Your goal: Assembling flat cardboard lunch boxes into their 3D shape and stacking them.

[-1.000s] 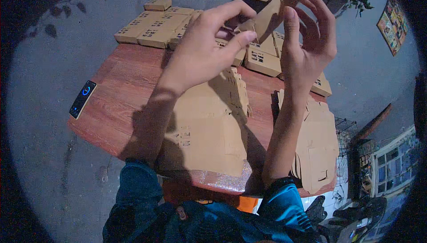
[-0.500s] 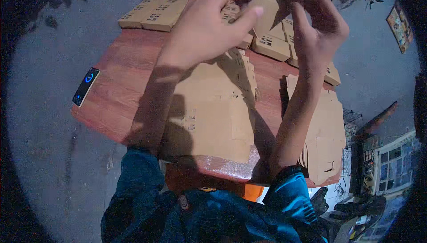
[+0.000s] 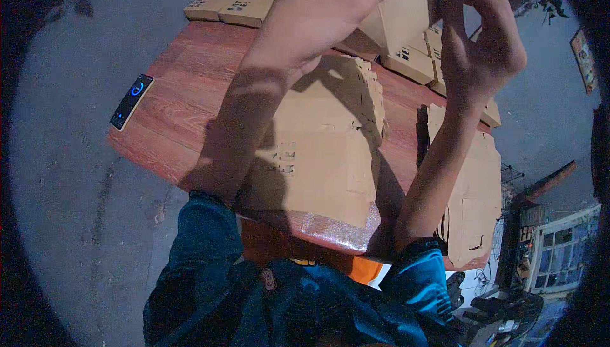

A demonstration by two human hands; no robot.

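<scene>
Both hands are raised over the far side of the table, gripping a partly folded brown cardboard box. My left hand has its thumb pressed along the box's left side; some of its fingers run out of the top of the view. On the other side, my right hand pinches the box's upper right corner with bent fingers. Beneath my arms lies a stack of flat cardboard box blanks with dark printing. Another stack of flat blanks rests at the table's right edge, beyond my right forearm.
Folded cardboard boxes stand in rows at the far left of the reddish wooden table. More folded boxes line the far right edge. A phone with a lit screen lies at the left edge.
The view has shifted slightly, and the scene sits a little differently in it. Both hands, still holding the box, are higher and further right in the picture.
</scene>
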